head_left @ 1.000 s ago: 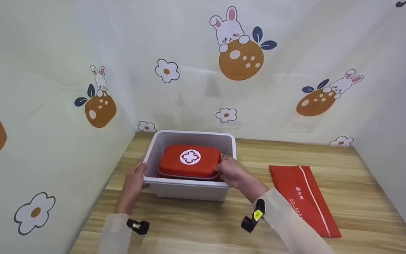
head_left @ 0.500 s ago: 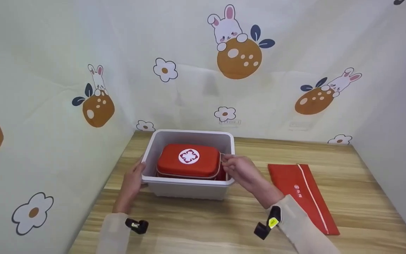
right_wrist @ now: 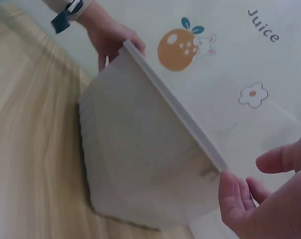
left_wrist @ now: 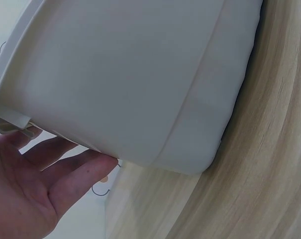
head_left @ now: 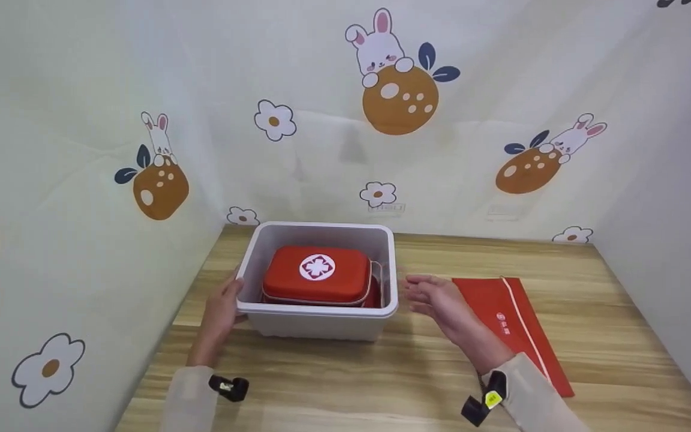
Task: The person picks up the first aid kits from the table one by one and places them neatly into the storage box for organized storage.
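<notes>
A light grey plastic bin [head_left: 315, 327] stands upright on the table. Inside it lies a red first-aid case [head_left: 288, 285] with a white cross emblem on its lid. At the case's right end a thin pale loop [head_left: 380, 279] shows inside the bin, with more red below it. My left hand [head_left: 221, 309] grips the bin's left rim, thumb on the rim and fingers [left_wrist: 75, 181] against the outer wall. Just right of the bin, my right hand [head_left: 444, 306] hangs apart from it, fingers loosely extended and holding nothing.
A flat red zip pouch [head_left: 504, 306] with white lettering lies to the right, partly behind my right forearm. The wood-grain table [head_left: 321, 390] is bounded at the back and sides by cloth walls [head_left: 315, 174] printed with rabbits, oranges and flowers.
My right hand has let go at the right end of the first-aid case and moved right, out of the bin. The left hand has kept its grip on the rim.
</notes>
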`<control>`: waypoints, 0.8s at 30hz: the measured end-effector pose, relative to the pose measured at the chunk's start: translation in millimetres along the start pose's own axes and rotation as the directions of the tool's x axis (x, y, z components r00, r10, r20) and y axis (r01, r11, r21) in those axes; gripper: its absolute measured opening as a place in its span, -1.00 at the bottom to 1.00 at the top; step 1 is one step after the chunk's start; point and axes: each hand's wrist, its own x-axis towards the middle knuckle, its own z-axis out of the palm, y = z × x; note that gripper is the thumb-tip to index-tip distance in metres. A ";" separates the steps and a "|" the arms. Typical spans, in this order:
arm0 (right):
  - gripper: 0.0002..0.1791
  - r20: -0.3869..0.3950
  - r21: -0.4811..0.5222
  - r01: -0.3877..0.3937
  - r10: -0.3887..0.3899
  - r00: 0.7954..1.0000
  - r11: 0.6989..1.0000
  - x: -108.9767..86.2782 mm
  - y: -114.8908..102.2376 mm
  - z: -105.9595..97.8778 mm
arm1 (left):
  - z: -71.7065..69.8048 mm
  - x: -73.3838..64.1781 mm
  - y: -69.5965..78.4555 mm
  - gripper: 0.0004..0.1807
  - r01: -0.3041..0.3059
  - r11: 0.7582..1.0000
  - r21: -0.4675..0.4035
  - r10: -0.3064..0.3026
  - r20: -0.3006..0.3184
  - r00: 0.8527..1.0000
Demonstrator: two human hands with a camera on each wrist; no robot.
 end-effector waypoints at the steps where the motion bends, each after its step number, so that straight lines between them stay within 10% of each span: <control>1: -0.56 -0.032 -0.035 0.002 -0.003 0.999 0.999 -0.6 2.7 -3.3 | 0.1 -0.3 0.0 -0.39 -0.006 1.000 0.001 0.006 -0.002 1.000; 14: -0.67 -0.258 -0.336 -0.024 -0.067 0.964 0.942 -13.2 25.8 -64.9 | -0.4 -1.7 2.0 -0.38 0.006 1.000 0.009 -0.006 0.005 1.000; 24: -0.37 -0.243 -0.526 -0.175 0.050 0.969 0.832 -25.0 31.0 -122.5 | -0.1 -1.0 1.0 -0.35 0.010 1.000 0.015 -0.010 0.025 1.000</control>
